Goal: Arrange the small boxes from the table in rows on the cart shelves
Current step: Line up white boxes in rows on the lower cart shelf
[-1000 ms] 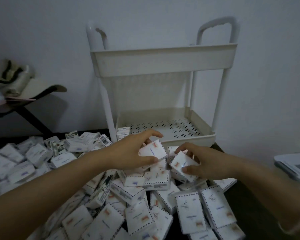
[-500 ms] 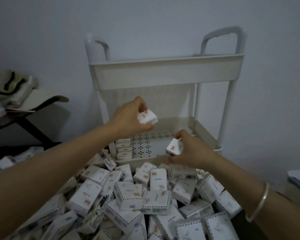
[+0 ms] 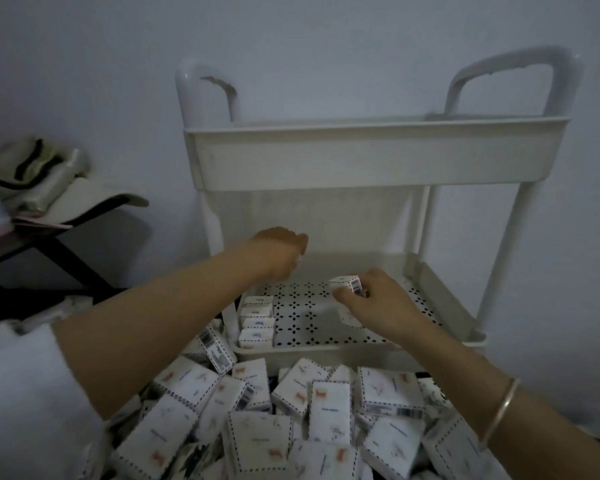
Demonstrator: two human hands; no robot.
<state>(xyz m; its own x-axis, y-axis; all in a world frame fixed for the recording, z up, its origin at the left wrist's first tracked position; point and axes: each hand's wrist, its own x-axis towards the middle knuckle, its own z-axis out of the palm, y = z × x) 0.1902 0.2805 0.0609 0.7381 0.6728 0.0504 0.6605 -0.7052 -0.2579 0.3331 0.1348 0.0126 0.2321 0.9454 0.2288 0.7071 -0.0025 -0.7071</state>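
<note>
A white two-tier cart stands against the wall. Its lower perforated shelf holds a short row of small white boxes along its left side. My left hand reaches over the back left of that shelf, fingers curled down; a box in it is almost wholly hidden. My right hand holds a small white box with a barcode above the middle of the shelf. A heap of small boxes covers the table in front.
The cart's upper tray overhangs the lower shelf, leaving a gap of moderate height. A dark side table with a pale bag stands at the left. The wall is close behind the cart.
Both hands have moved forward from above the heap into the lower shelf space, each with a box. The left hand went toward the back left, the right hand over the shelf's middle.
</note>
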